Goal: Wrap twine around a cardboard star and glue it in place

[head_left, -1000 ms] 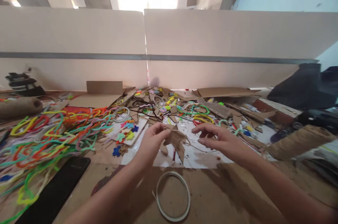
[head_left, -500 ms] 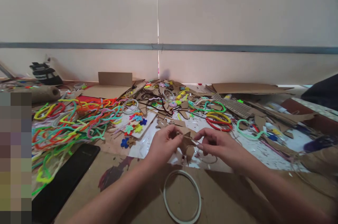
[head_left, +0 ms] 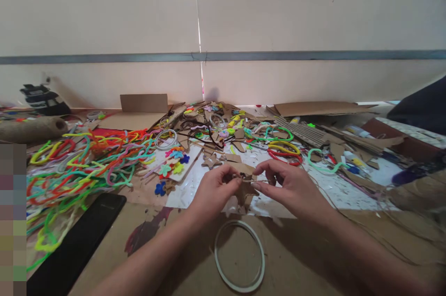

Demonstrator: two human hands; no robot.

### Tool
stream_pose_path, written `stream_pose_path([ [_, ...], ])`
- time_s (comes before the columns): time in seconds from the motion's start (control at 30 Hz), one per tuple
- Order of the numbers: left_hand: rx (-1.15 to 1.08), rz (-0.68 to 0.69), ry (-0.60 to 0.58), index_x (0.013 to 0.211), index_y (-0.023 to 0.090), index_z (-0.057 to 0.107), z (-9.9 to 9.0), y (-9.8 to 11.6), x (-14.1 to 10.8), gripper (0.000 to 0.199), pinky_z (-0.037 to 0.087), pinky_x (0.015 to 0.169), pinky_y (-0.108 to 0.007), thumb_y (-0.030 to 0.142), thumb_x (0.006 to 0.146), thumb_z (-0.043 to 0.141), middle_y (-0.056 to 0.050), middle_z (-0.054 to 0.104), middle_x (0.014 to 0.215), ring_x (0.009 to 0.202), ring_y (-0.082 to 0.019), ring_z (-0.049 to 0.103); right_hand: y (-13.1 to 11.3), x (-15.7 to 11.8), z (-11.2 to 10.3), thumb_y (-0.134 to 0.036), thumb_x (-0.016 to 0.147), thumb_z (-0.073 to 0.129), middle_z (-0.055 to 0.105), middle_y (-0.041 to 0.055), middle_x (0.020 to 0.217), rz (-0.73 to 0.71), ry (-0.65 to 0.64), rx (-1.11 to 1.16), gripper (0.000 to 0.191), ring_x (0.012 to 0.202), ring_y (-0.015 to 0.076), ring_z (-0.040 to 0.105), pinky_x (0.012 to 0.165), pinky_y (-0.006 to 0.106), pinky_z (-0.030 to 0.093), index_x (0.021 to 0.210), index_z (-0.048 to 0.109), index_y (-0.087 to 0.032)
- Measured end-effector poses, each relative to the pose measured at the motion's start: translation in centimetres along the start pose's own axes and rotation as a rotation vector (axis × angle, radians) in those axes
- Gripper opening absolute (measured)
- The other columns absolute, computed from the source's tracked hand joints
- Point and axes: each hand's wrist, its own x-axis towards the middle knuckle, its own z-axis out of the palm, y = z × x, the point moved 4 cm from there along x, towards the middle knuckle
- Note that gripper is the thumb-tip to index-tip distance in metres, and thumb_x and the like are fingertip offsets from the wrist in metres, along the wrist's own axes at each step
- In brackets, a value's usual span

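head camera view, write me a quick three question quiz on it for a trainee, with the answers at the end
1. What thin thing runs between the fingertips of the left hand and the right hand?
2. True or false: the big heap of pipe cleaners is on the picture's right side.
3. In the picture, the white ring lies: a) above both hands, b) left of both hands, c) below both hands.

Key: 1. A strand. 2. False: the pipe cleaners are heaped on the left. 3. c.
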Motion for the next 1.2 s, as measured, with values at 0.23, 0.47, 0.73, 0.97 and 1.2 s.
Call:
stream_pose_path([
  [0.23, -0.014, 0.006, -0.025, 0.079, 0.018, 0.065, 0.3, 0.0, 0.0, 0.013, 0.042, 0.067, -0.027, 0.031, 0.080, 0.062, -0.001, 0.063, 0.073, 0.070, -0.017, 0.057, -0.3, -0.3, -0.1, -0.042, 0.092, 0.062, 0.072, 0.0047, 0.084, -0.124, 0.062, -0.126, 0.021, 0.075, 0.0207, 0.062, 0.067, 0.032, 0.042, 0.085, 0.073, -0.026],
  [0.47, -0.093, -0.010, -0.072, 0.079, 0.018, 0.065, 0.4, 0.4, -0.1, 0.014, 0.044, 0.070, -0.027, 0.032, 0.080, 0.064, -0.002, 0.064, 0.076, 0.073, -0.017, 0.058, -0.3, -0.3, 0.0, -0.043, 0.091, 0.061, 0.072, 0.0043, 0.082, -0.093, 0.076, -0.096, 0.023, 0.072, 0.0199, 0.061, 0.066, 0.032, 0.041, 0.083, 0.073, -0.025],
  [0.73, -0.180, -0.035, -0.151, 0.093, 0.018, 0.067, 1.2, -0.3, -0.3, 0.019, 0.046, 0.073, -0.028, 0.035, 0.087, 0.061, -0.003, 0.065, 0.085, 0.079, -0.017, 0.060, 0.3, 0.1, 0.1, -0.042, 0.085, 0.062, 0.070, 0.0025, 0.072, 0.026, 0.010, 0.120, 0.023, 0.067, 0.0187, 0.060, 0.062, 0.029, 0.043, 0.077, 0.071, -0.022],
  [0.97, -0.139, -0.081, -0.179, 0.093, 0.017, 0.070, 1.3, 0.3, -0.5, 0.026, 0.045, 0.066, -0.026, 0.041, 0.086, 0.064, -0.004, 0.067, 0.081, 0.072, -0.017, 0.059, 0.4, -0.1, 0.1, -0.038, 0.085, 0.062, 0.068, 0.0018, 0.070, 0.030, 0.010, 0.139, 0.020, 0.066, 0.0177, 0.059, 0.060, 0.028, 0.041, 0.077, 0.071, -0.022],
  [1.2, 0.207, 0.052, -0.063, 0.090, 0.019, 0.076, 0.8, 0.9, -0.7, 0.016, 0.047, 0.076, -0.028, 0.028, 0.085, 0.063, -0.004, 0.075, 0.088, 0.083, -0.020, 0.066, -0.2, -0.4, 0.4, -0.032, 0.087, 0.064, 0.068, 0.0004, 0.072, -0.041, 0.016, 0.093, 0.016, 0.067, 0.0161, 0.058, 0.062, 0.028, 0.040, 0.077, 0.071, -0.021],
])
